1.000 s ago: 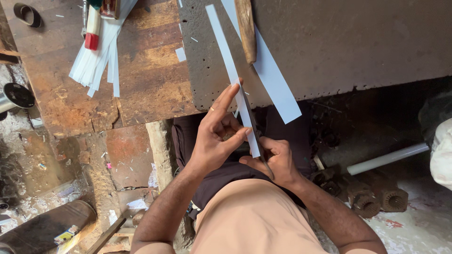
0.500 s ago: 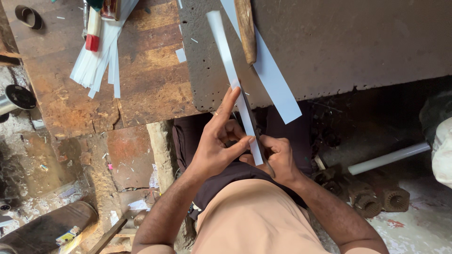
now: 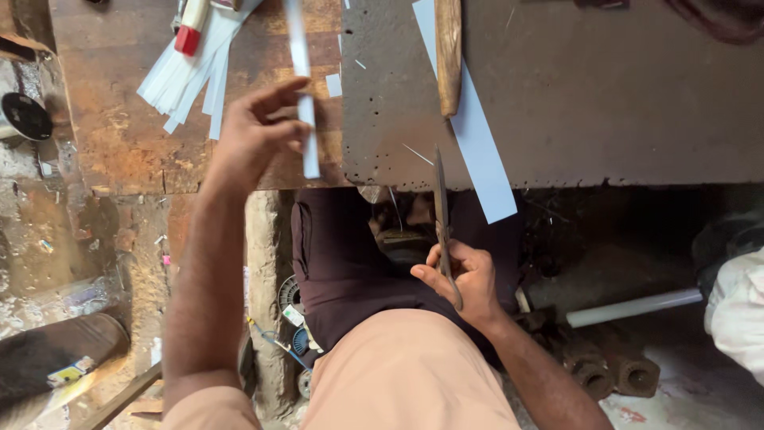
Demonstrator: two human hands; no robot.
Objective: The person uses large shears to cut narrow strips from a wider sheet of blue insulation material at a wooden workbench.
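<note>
**A:** What is each hand doing?

**B:** The left hand is raised over the wooden counter, its fingers pinching a narrow white paper strip near its lower end; the strip stands almost upright and runs out of the top of the view. The right hand sits low, close to the lap, its fingers curled shut around the handles of long, dark metal scissors, whose thin blades point up towards the counter's edge.

**A:** What are the surfaces like?

**B:** The left part of the counter is worn reddish-brown wood, scratched and stained. Beside it lies a grey, rough slab with a row of small holes along its near edge. On the slab rests a wider pale blue-white paper band, flat and straight, its lower end hanging past the edge. A smooth, rounded wooden handle lies across that band.

**A:** Anything gathered together?

**B:** A fanned bundle of cut white strips lies on the wood at upper left, with a white tube with a red cap resting on it. No real container shows; I can't make out the dark round object at far left. A white pipe lies on the floor at right.
</note>
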